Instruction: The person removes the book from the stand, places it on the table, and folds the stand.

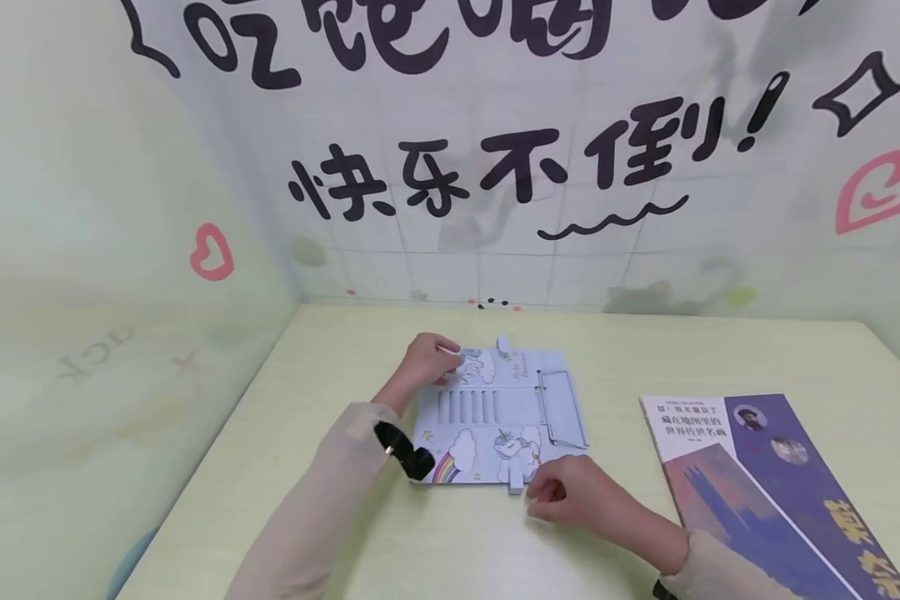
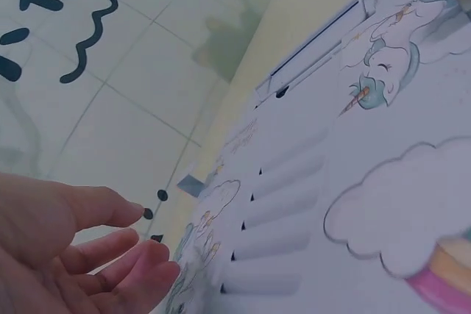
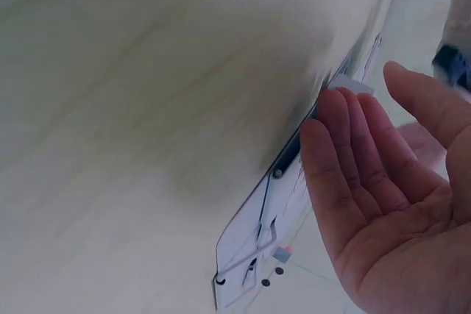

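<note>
A white folding book stand printed with unicorns, clouds and a rainbow lies flat on the table. Slots run across its middle, and a wire bracket sits at its right side. My left hand is at the stand's upper left edge; in the left wrist view its thumb and loosely bent fingers are apart, with nothing between them. Beside the small tab on the near edge is my right hand. The right wrist view shows its fingers relaxed, close to that edge, the palm holding nothing.
To the right lies a purple and white book with a painting on its cover. A second tab sticks out from the stand's far edge. The pale table meets a printed wall covering at the back and left.
</note>
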